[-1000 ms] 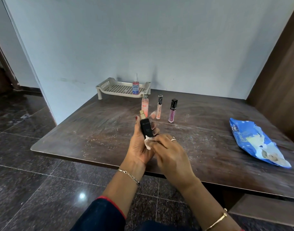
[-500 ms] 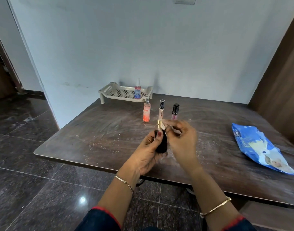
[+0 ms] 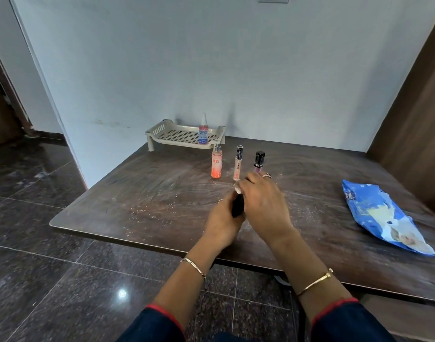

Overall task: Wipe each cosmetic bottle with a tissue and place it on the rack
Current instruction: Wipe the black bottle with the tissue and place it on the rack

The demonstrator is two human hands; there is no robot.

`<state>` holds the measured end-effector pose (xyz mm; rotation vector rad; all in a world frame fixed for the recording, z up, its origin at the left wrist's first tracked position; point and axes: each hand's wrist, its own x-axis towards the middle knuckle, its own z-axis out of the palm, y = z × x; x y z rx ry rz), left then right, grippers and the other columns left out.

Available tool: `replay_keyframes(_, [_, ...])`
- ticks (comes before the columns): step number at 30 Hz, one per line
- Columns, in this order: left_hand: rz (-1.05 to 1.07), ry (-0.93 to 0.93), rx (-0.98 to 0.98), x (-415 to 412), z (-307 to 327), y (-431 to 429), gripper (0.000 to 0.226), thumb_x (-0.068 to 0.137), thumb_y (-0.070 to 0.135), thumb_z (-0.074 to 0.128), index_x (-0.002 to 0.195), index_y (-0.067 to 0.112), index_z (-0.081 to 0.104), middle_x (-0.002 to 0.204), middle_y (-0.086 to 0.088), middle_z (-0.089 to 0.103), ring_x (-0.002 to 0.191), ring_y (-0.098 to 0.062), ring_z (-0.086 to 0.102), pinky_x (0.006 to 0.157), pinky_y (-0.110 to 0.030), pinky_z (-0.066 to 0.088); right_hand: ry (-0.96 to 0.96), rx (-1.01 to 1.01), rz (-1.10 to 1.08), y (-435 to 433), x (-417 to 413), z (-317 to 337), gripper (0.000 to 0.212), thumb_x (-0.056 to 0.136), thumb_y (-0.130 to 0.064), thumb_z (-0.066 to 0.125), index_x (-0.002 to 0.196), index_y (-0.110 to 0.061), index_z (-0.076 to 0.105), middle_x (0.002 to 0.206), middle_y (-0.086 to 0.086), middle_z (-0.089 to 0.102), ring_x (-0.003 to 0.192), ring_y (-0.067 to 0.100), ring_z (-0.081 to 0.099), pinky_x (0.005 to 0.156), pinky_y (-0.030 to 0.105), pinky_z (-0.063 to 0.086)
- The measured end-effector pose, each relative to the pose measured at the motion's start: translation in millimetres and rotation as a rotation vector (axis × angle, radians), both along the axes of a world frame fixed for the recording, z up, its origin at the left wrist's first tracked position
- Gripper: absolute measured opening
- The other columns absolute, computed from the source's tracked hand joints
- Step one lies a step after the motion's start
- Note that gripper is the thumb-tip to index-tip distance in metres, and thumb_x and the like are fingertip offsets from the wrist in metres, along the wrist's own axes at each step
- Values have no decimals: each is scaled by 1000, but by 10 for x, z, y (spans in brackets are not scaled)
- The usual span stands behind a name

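1. Now covering the top of the black bottle (image 3: 237, 206) with the right hand (image 3: 263, 203), where half a second ago the gold cap was showing between the fingers.
2. Pressing a white tissue (image 3: 238, 187) against the bottle's top, right grip closed on it.
3. Holding the black bottle upright in the left hand (image 3: 222, 224), grip wrapped around the body, above the table (image 3: 142, 193), nearer than the rack (image 3: 184, 138).
4. Standing in the rack, at its right end: one clear spray bottle (image 3: 203, 132) with a blue label.
5. Waiting just in front of the rack, in a row: an orange spray bottle (image 3: 216, 164), a pale tube (image 3: 238, 162), a black-capped tube (image 3: 259, 160).
6. Lying far right of the rack: a blue tissue pack (image 3: 381, 215).
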<state>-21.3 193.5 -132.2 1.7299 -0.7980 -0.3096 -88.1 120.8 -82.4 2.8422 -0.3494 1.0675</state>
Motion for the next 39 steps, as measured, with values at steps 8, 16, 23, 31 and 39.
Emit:
replay_keyframes(8, [119,-77,-8,79,66,35,16,87,8,61,102,12,57,94,-2,66,89,-19,61,77,-33,47,-63,-17,50,74,-100,-45,30,62,9,75,87,-7,68,86,6,64,67,24,61,52,33,52])
replay_keyframes(16, [-211,320,-343,-122,164,97,14,95,8,53,109,11,53,76,12,61,64,5,56,62,-10,44,-540,427,184,-27,-108,-204,19,82,5,67,92,-10,73,88,-2,67,79,5,63,70,22,54])
replay_keyframes(23, [-355,437,-323,-140,199,146,15,95,16,55,108,17,47,75,4,50,63,-7,45,59,-23,36,-549,1319,296,-83,-113,-13,36,84,14,57,84,-21,67,86,-7,69,77,-4,64,73,15,51])
replay_keyframes(31, [-405,681,-312,-79,188,247,23,94,30,51,108,17,37,74,2,57,62,-11,50,54,-24,33,-319,1333,348,-294,-49,91,25,82,10,62,89,-13,69,88,-1,72,83,6,66,76,18,51])
replay_keyframes(39, [-97,548,-271,119,211,351,9,91,20,60,94,12,60,79,1,63,71,-10,55,58,-17,45,84,1092,135,-381,101,-130,22,86,3,62,92,-17,68,100,1,70,90,12,63,87,27,53])
